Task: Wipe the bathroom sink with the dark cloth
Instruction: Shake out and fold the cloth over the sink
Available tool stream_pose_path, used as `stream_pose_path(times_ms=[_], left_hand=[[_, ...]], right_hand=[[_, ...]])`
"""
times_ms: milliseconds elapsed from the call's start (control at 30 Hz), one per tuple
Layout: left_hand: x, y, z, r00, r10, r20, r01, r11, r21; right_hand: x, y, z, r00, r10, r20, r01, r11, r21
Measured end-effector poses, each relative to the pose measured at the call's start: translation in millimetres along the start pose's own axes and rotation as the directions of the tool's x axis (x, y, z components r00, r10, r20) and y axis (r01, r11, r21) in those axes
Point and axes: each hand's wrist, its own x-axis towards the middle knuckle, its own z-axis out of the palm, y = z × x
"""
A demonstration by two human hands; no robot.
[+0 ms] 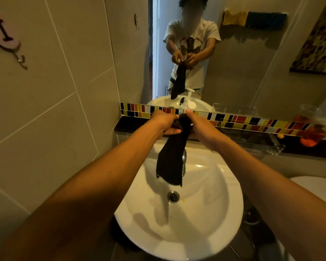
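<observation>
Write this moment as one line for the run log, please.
phase: pre-wipe | hands: left hand and right hand grip dark cloth top | cloth: hanging above sink, hiding faucet | basin: untouched

A home bathroom: white sink [179,223], mirror [243,63], tiled walls [45,91].

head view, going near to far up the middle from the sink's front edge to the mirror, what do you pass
sink front rim → drain → hanging end of the dark cloth → left hand and right hand gripping its top → tile strip → mirror
</observation>
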Motion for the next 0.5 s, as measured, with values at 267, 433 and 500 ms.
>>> stream_pose_path(times_ms=[267, 433, 500], left_hand=[[-6, 7, -22, 1.000, -0.019, 0.006, 0.019, 0.999, 0.037], [-1, 1, -36, 0.999, 0.010, 0.037, -0.014, 0.995, 0.103], [0, -4, -46, 0.996, 0.094, 0.009, -0.094, 0.977, 0.190]], right_hand=[[10, -6, 5, 0.986, 0.009, 0.169, 0.036, 0.964, -0.265], [17, -5, 8, 0.993, -0.013, 0.115, 0.051, 0.940, -0.338], [18, -8, 6, 0.995, -0.004, 0.103, 0.038, 0.941, -0.336]])
